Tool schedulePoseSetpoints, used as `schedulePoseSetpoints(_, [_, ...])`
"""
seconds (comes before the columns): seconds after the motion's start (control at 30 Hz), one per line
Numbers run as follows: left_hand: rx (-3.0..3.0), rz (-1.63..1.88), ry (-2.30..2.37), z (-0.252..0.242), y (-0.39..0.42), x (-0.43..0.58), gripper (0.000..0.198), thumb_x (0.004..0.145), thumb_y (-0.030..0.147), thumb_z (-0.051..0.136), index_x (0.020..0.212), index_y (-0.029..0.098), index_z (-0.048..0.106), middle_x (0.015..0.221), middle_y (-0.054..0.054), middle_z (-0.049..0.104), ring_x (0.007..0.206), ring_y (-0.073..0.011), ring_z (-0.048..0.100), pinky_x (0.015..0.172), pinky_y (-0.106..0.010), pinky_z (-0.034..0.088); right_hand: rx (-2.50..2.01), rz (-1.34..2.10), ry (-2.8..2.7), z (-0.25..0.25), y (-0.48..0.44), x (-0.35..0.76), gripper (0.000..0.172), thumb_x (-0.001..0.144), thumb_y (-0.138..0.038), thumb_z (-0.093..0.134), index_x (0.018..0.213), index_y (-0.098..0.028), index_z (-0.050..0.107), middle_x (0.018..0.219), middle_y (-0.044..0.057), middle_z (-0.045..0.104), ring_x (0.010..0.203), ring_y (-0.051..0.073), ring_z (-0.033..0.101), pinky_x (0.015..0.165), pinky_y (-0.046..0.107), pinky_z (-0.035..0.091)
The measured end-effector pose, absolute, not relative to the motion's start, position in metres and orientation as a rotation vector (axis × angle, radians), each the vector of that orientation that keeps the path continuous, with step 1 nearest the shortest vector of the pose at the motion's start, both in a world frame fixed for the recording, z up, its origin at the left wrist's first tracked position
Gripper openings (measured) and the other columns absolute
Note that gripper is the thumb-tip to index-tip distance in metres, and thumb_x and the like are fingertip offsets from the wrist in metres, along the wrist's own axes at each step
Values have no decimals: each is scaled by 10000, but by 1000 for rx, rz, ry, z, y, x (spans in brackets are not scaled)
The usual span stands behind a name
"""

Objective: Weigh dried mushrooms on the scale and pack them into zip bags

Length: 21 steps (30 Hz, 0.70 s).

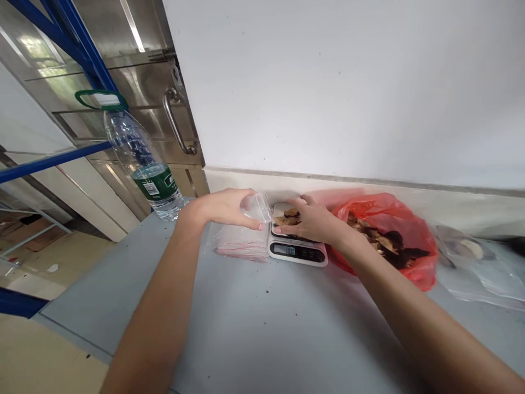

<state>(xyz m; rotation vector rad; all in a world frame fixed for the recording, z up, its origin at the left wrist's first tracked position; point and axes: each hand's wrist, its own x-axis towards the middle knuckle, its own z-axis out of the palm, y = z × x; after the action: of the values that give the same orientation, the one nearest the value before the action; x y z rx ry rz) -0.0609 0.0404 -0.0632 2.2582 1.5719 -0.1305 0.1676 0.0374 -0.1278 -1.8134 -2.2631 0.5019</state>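
Left hand is holding a bag at the scale's left, right hand is arching fingers wide over pieces on it: seemingly weighed, not yet bagged, more sitting in the sack right of it

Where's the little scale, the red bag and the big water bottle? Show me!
Little scale (298, 253): head view, on its black front panel.
Red bag (391, 209): head view, on its far wall.
Big water bottle (155, 184): head view, on its green label.
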Motion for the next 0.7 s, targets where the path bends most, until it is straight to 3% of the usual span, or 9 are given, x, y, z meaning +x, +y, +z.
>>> schedulePoseSetpoints(0.17, [2266,-153,1537,-64,40,-58,865,762,743,633,1480,275,514,1530,-106,595,1313,-384,599,971,-411,541,-1871,332,-2285,-133,33,164,658,838,-546,779,1397,-241,614,1485,195,533,1269,432,634,974,503,551])
schedulePoseSetpoints(0.47, [2269,-177,1532,-65,42,-56,836,736,775,625,1421,300,557,1523,-86,606,1340,-392,585,975,-409,536,-1763,269,-2372,-134,32,172,664,871,-533,766,1453,-261,598,1512,188,538,1187,379,691,964,473,574])
schedulePoseSetpoints(0.7, [2276,-188,1528,-69,44,-58,903,739,803,630,1458,265,539,1465,-131,640,1254,-386,633,911,-390,558,-1697,232,-2444,-134,34,173,411,1009,-458,585,1374,-291,675,1359,165,631,1118,340,708,965,476,568])
